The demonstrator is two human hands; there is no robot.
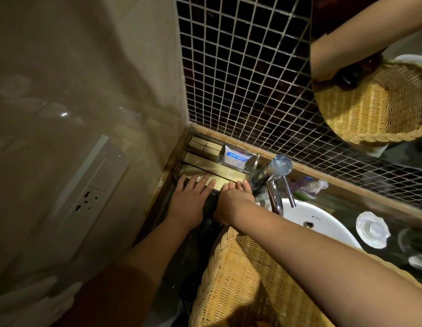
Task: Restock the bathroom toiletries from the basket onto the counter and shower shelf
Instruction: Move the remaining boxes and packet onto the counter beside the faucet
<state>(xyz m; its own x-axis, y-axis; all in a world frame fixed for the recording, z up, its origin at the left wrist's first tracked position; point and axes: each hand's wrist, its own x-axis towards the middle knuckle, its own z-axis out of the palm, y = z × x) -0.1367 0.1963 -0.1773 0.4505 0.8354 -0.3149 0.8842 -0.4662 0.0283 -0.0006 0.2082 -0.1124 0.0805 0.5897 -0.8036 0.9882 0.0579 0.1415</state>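
Observation:
A clear tray (253,161) in the counter's back left corner holds several small tan boxes (205,147), long gold boxes (205,161) and a blue-and-white packet (236,159). My left hand (189,197) lies flat, fingers spread, on the nearest long gold box (220,181). My right hand (236,197) rests beside it, fingertips on the same box's right part. Neither hand closes around anything. The wicker basket (240,279) sits on the counter under my right forearm; what it contains is hidden.
A chrome tap (277,182) stands right of the tray over the white basin (323,223). Small bottles (316,185) and a clear soap dish (372,228) line the counter. A wall socket (89,200) is on the left. The mirror reflects the basket.

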